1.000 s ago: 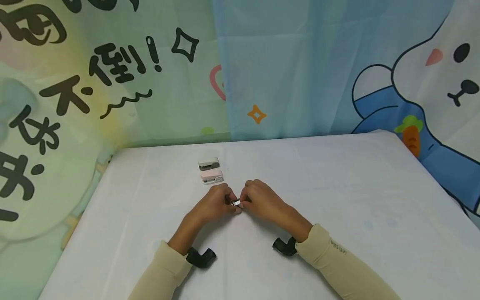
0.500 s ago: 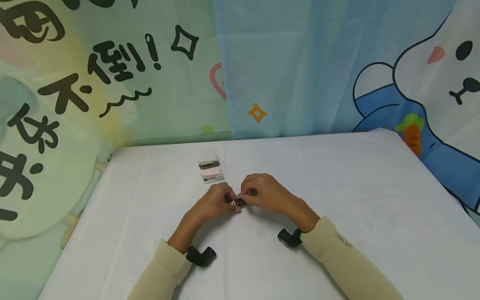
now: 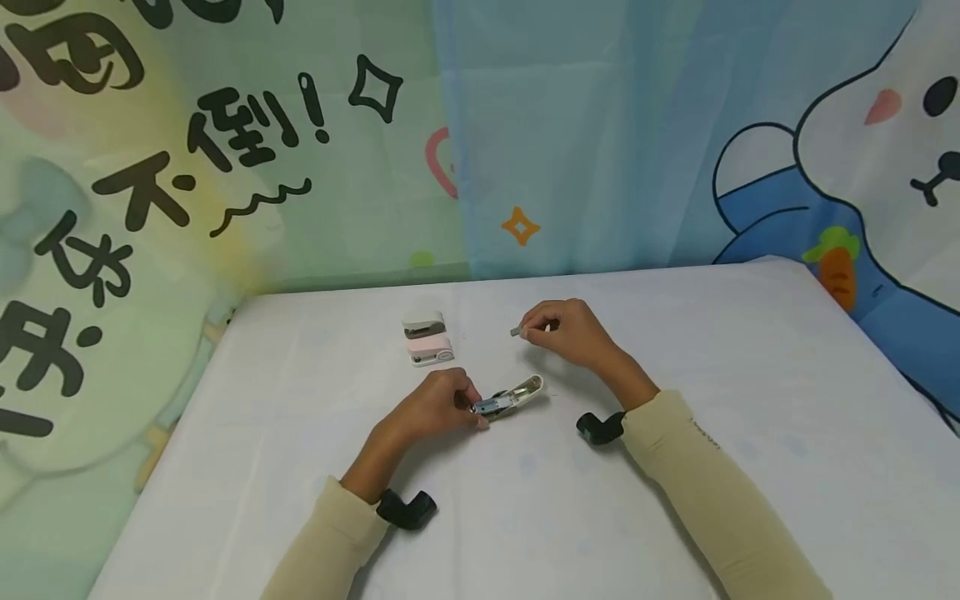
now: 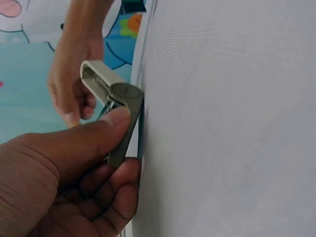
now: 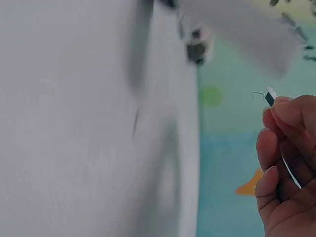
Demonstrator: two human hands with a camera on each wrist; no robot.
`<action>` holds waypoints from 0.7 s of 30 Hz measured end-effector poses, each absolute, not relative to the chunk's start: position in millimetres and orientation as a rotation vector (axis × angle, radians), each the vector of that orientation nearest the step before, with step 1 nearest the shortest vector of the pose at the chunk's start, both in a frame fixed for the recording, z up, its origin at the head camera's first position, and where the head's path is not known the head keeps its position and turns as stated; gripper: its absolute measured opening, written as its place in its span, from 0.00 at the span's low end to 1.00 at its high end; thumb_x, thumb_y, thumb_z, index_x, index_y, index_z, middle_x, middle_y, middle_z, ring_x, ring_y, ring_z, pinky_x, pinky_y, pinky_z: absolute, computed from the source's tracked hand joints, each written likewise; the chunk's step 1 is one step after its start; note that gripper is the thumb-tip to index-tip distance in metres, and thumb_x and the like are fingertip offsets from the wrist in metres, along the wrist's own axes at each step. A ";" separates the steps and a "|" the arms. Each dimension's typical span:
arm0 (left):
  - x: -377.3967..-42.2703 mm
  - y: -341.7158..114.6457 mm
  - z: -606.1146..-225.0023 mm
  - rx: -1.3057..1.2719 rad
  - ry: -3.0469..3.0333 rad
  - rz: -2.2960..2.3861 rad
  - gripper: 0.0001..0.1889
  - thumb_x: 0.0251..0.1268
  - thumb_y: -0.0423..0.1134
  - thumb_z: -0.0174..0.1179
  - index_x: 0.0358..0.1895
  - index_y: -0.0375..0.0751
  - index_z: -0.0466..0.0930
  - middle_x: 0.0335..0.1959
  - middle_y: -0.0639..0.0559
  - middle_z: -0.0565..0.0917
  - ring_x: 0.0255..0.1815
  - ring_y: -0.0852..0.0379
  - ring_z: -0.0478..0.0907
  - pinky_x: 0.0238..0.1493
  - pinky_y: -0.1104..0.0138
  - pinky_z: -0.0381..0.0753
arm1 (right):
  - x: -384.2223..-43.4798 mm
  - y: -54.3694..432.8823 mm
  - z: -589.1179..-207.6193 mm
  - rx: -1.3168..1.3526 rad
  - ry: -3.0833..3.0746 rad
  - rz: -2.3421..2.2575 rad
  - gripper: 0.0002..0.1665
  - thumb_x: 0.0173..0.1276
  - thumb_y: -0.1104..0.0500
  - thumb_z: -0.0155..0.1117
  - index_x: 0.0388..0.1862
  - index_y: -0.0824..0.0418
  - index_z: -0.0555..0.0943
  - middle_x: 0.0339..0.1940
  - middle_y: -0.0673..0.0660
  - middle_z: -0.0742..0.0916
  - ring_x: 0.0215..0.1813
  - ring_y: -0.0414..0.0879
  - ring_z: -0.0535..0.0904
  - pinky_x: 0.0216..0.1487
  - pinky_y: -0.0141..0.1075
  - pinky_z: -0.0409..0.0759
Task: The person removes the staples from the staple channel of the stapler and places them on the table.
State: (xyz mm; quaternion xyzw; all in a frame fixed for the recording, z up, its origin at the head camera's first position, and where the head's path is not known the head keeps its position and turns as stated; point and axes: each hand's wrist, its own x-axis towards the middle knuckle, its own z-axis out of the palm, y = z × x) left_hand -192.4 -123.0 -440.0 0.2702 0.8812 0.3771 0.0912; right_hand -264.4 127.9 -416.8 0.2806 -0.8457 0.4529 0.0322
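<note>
In the head view my left hand (image 3: pixel 438 406) holds a small white and grey stapler (image 3: pixel 513 398) by one end, its top swung far back and the metal channel exposed. The left wrist view shows the thumb pressing the stapler's grey base (image 4: pixel 129 118), with the white cover (image 4: pixel 101 79) tilted away. Up and to the right, apart from the stapler, my right hand (image 3: pixel 566 333) pinches a short strip of staples (image 3: pixel 515 331) between thumb and forefinger. A thin bent staple (image 5: pixel 258 93) juts from beside that strip in the right wrist view.
Behind the left hand lie two more small staplers, one white and grey (image 3: pixel 424 323) and one pink and white (image 3: pixel 431 351), side by side. A white cloth covers the table (image 3: pixel 675 350), and a printed curtain (image 3: pixel 570 142) hangs along its back edge.
My right hand has left the stapler and moved up and right, now with the staple strip in its fingertips. The stapler's cover has been swung open. The left hand has stayed nearly in place.
</note>
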 end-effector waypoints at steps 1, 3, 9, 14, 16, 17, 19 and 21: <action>-191.9 -123.9 -439.9 0.803 2.610 1.117 0.11 0.48 0.34 0.77 0.32 0.37 0.83 0.29 0.56 0.78 0.30 0.63 0.74 0.33 0.70 0.75 | -269.4 128.0 -418.0 0.850 -2.627 1.388 0.04 0.64 0.65 0.68 0.30 0.63 0.88 0.38 0.54 0.88 0.40 0.46 0.79 0.34 0.36 0.72; -191.3 -125.4 -439.8 0.805 2.597 1.119 0.11 0.48 0.34 0.76 0.32 0.36 0.83 0.29 0.56 0.78 0.30 0.62 0.74 0.33 0.69 0.76 | -278.3 126.3 -420.1 0.824 -2.673 1.378 0.04 0.64 0.66 0.68 0.30 0.64 0.88 0.38 0.55 0.88 0.40 0.47 0.79 0.35 0.37 0.72; -191.0 -128.1 -443.4 0.796 2.584 1.139 0.11 0.49 0.35 0.76 0.33 0.38 0.84 0.29 0.57 0.78 0.31 0.63 0.75 0.34 0.69 0.76 | -298.8 118.4 -424.6 0.793 -2.818 1.349 0.04 0.64 0.67 0.67 0.31 0.64 0.87 0.38 0.56 0.87 0.42 0.49 0.80 0.40 0.39 0.75; -192.4 -125.9 -446.6 0.797 2.565 1.152 0.11 0.49 0.36 0.76 0.33 0.39 0.83 0.30 0.57 0.79 0.31 0.62 0.75 0.34 0.69 0.76 | -309.0 119.7 -430.7 0.705 -2.927 1.285 0.04 0.65 0.65 0.67 0.33 0.63 0.88 0.37 0.56 0.88 0.36 0.47 0.78 0.34 0.37 0.75; -193.1 -124.9 -446.7 0.795 2.565 1.147 0.11 0.49 0.36 0.76 0.33 0.39 0.83 0.30 0.57 0.79 0.31 0.62 0.75 0.34 0.69 0.76 | -311.9 122.4 -433.2 0.690 -2.950 1.254 0.03 0.64 0.66 0.68 0.33 0.63 0.88 0.35 0.55 0.88 0.33 0.46 0.78 0.32 0.37 0.75; -193.3 -124.5 -446.4 0.793 2.570 1.139 0.11 0.49 0.36 0.76 0.33 0.40 0.83 0.30 0.57 0.79 0.31 0.62 0.75 0.34 0.69 0.76 | -313.1 124.0 -434.5 0.691 -2.960 1.236 0.03 0.64 0.66 0.68 0.32 0.63 0.88 0.34 0.55 0.88 0.32 0.46 0.77 0.31 0.36 0.75; -193.7 -123.9 -445.3 0.778 2.578 1.123 0.11 0.49 0.36 0.76 0.33 0.40 0.83 0.29 0.58 0.79 0.31 0.62 0.75 0.34 0.69 0.76 | -314.9 127.1 -436.2 0.702 -2.976 1.203 0.03 0.63 0.66 0.68 0.31 0.62 0.88 0.32 0.54 0.87 0.30 0.45 0.77 0.31 0.36 0.75; -193.8 -123.6 -443.8 0.771 2.575 1.118 0.11 0.49 0.36 0.76 0.33 0.40 0.83 0.29 0.57 0.79 0.31 0.62 0.75 0.34 0.68 0.76 | -316.6 130.4 -437.4 0.719 -2.992 1.166 0.03 0.63 0.65 0.69 0.30 0.62 0.88 0.31 0.53 0.87 0.29 0.44 0.77 0.31 0.36 0.75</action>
